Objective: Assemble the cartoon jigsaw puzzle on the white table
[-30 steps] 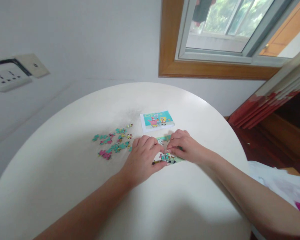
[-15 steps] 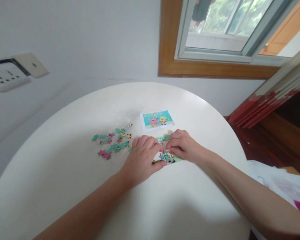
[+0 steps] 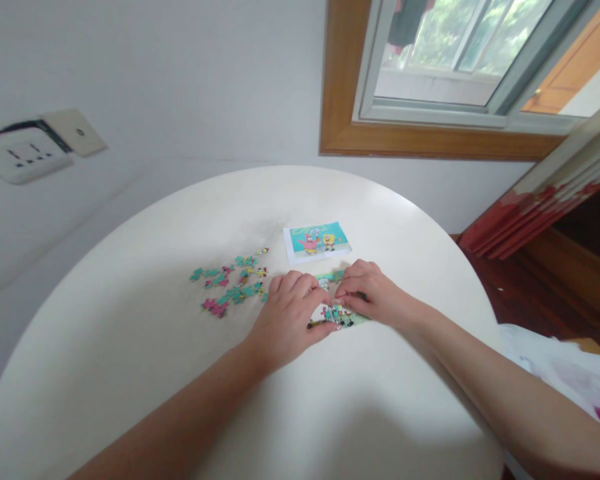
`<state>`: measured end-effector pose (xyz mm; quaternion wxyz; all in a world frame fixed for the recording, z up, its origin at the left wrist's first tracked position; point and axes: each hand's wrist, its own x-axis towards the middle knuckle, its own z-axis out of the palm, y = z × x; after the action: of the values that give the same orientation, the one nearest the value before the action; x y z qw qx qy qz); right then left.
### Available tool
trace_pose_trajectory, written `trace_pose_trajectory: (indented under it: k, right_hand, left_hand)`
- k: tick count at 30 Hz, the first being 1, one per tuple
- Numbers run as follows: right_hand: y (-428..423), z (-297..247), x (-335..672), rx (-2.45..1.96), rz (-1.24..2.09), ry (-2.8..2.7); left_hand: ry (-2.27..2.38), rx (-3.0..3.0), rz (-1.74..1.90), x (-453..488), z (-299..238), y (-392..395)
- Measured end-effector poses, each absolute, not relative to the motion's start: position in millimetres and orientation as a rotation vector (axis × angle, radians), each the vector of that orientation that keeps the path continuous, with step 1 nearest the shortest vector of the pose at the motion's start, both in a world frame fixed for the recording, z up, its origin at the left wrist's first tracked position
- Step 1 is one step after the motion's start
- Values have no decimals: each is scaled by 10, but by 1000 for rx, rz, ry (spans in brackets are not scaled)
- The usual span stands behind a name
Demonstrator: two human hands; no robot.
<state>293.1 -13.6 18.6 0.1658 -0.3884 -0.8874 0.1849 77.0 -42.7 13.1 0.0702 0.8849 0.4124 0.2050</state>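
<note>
Teal, yellow and pale green mark the puzzle (image 3: 337, 313), partly joined, lying flat on the white worktop (image 3: 130, 320) between the two hands. At its 9 o'clock is the left hand (image 3: 289, 313), thumb and forefinger parted in a wide curve with the tips against the puzzle, one on the near edge, one farther in. At 2 o'clock the right hand (image 3: 367, 290) bends over it, fingers and thumb nearly meeting at the joined part; whether they pinch a piece I cannot tell. Both hands hide much of the puzzle.

Just beyond, towards 11 o'clock, lies the card (image 3: 320, 241), printed with cartoon figures on teal. Loose pieces (image 3: 237, 295), teal, pink and yellow, spread at 9 to 10 o'clock, past the left hand.

Farther out, a socket (image 3: 30, 157) sits on the wall (image 3: 220, 80) at 10, a wood-framed window (image 3: 445, 80) at 1, and a red-and-cream curtain (image 3: 523, 223) at 2.
</note>
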Motion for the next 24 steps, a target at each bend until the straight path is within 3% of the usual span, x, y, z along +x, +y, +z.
trace_pose_trajectory:
  k: [24]
  right_hand:
    - [-159,237,2945,-1187,433,-2498]
  left_hand:
    - [1255,2666,579,775,148,-434]
